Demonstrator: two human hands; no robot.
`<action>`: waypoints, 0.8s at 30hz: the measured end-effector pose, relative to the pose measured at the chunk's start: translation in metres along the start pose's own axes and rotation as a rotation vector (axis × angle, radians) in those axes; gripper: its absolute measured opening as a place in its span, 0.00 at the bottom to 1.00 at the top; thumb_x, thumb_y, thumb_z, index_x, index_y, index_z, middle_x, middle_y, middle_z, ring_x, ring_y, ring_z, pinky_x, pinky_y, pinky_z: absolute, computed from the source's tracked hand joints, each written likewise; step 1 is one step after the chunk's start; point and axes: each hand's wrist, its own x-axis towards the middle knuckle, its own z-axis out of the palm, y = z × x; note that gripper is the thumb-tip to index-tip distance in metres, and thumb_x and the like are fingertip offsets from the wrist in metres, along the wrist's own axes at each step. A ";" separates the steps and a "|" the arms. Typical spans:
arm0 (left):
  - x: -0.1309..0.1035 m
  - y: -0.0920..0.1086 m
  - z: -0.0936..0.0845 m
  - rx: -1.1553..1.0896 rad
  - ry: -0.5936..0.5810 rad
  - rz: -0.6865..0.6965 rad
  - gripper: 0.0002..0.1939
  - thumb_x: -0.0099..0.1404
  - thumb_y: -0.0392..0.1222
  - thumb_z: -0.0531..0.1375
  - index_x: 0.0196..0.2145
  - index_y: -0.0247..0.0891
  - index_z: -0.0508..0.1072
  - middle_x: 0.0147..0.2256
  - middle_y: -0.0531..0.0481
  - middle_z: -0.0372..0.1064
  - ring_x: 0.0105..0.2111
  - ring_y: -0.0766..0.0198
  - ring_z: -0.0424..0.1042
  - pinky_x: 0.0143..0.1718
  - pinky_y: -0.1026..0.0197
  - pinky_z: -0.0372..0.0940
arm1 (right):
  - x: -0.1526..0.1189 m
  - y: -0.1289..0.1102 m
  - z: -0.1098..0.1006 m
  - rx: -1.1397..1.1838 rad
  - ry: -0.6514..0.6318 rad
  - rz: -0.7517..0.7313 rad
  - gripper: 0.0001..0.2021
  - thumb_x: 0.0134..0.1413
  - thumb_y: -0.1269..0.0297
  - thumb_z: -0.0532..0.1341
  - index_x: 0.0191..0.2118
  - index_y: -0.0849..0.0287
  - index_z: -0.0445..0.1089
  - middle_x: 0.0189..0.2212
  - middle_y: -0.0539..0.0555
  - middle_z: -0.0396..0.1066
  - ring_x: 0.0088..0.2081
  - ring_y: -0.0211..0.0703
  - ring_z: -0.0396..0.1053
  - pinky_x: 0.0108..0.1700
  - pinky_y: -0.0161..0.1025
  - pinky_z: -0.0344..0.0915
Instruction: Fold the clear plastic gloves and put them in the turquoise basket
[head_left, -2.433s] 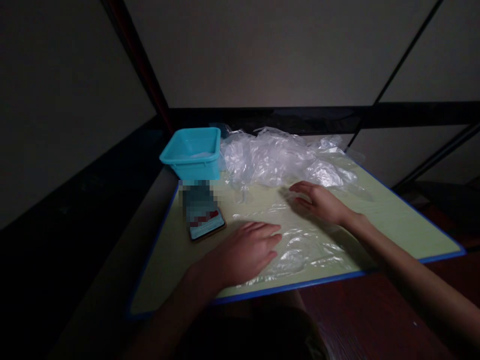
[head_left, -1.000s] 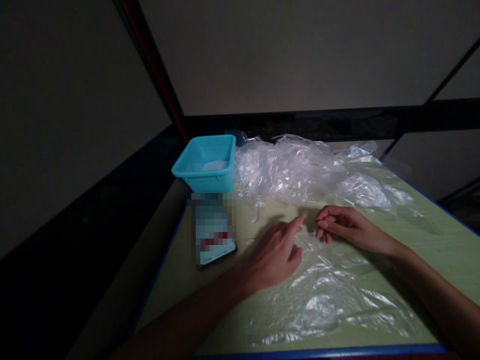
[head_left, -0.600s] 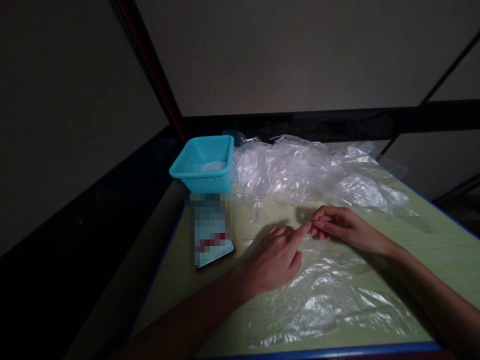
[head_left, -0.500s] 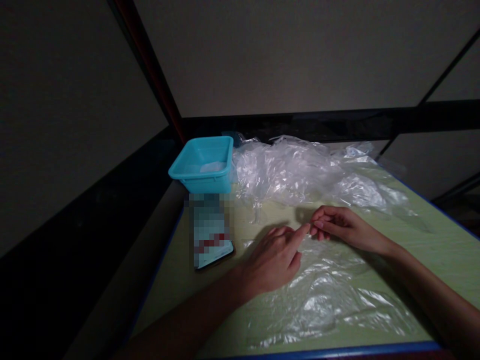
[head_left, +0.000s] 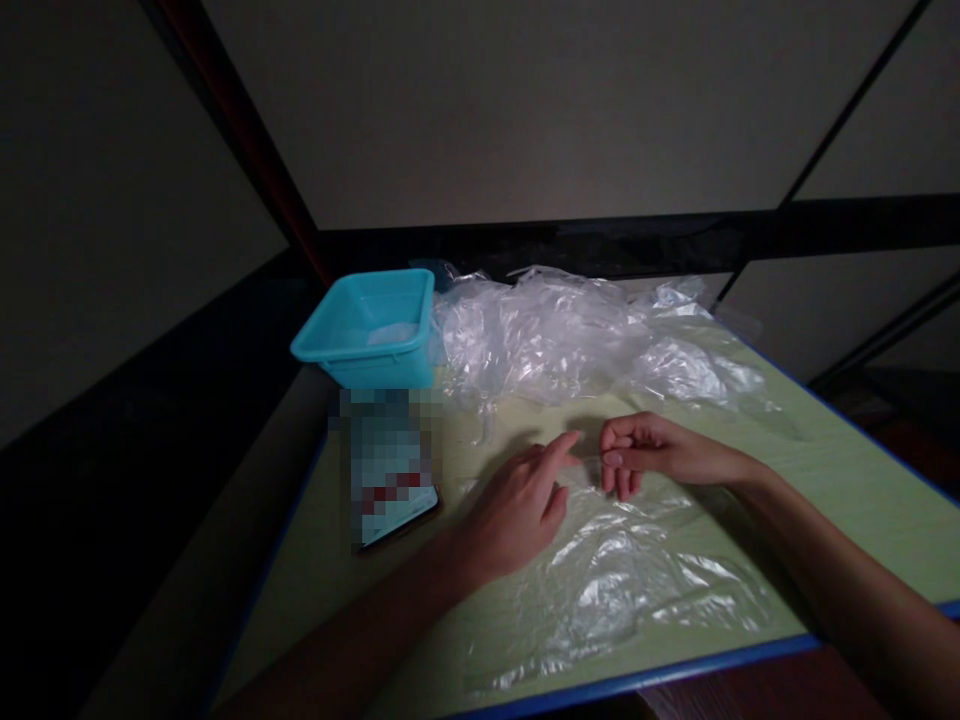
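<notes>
A thin clear plastic bag (head_left: 622,580) lies flat and creased on the table in front of me. Over its far left part is my left hand (head_left: 521,510), index finger stretched out and thumb apart, with nothing seen in it. Facing it across a small gap, my right hand (head_left: 637,455) hangs over the bag's far edge. Its thumb and index finger press together while the other fingers curl down. Whatever may be in that pinch is too small or hidden to make out.
A heap of crumpled clear plastic bags (head_left: 562,340) spreads along the back of the pale green table (head_left: 847,520). At the back left stands a turquoise basin (head_left: 382,375) with something whitish inside. A phone (head_left: 401,520), partly blurred out, lies before it. A wall rises behind.
My hands have come apart: the left index finger no longer meets the right fingertips. The right hand's lower fingers have dropped downward. The whole scene has shifted left in view.
</notes>
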 end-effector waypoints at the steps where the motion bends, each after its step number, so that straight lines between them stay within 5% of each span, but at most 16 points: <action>1: 0.000 0.001 -0.001 0.023 -0.024 0.012 0.27 0.60 0.28 0.50 0.56 0.37 0.50 0.47 0.46 0.69 0.48 0.58 0.66 0.50 0.51 0.61 | 0.000 0.000 0.000 0.001 -0.019 0.018 0.12 0.54 0.58 0.59 0.31 0.62 0.63 0.28 0.52 0.73 0.26 0.33 0.71 0.29 0.32 0.68; 7: 0.002 0.004 -0.004 0.067 -0.046 0.018 0.23 0.59 0.28 0.52 0.52 0.35 0.57 0.45 0.44 0.69 0.49 0.56 0.65 0.50 0.50 0.60 | -0.004 -0.001 -0.001 0.014 -0.088 0.130 0.12 0.54 0.57 0.59 0.30 0.62 0.63 0.27 0.52 0.73 0.26 0.34 0.72 0.27 0.30 0.67; 12: 0.004 0.000 -0.004 -0.122 0.002 -0.042 0.23 0.55 0.25 0.54 0.48 0.38 0.62 0.44 0.48 0.70 0.47 0.59 0.66 0.50 0.51 0.60 | -0.005 -0.003 -0.002 -0.007 -0.123 0.210 0.14 0.53 0.54 0.59 0.29 0.61 0.63 0.24 0.51 0.72 0.25 0.35 0.71 0.26 0.31 0.67; 18: 0.010 -0.005 -0.002 -0.252 0.077 -0.156 0.15 0.54 0.24 0.53 0.38 0.36 0.68 0.39 0.47 0.71 0.41 0.62 0.70 0.43 0.57 0.65 | -0.007 -0.004 -0.003 -0.026 -0.146 0.236 0.14 0.54 0.54 0.58 0.29 0.60 0.62 0.23 0.50 0.72 0.24 0.34 0.71 0.26 0.29 0.66; 24: 0.010 -0.008 0.001 -0.241 0.136 -0.171 0.14 0.55 0.24 0.53 0.38 0.36 0.66 0.37 0.48 0.71 0.38 0.63 0.71 0.40 0.59 0.67 | -0.010 -0.004 -0.005 0.011 -0.179 0.191 0.14 0.53 0.54 0.59 0.29 0.61 0.62 0.26 0.51 0.73 0.26 0.35 0.72 0.27 0.32 0.67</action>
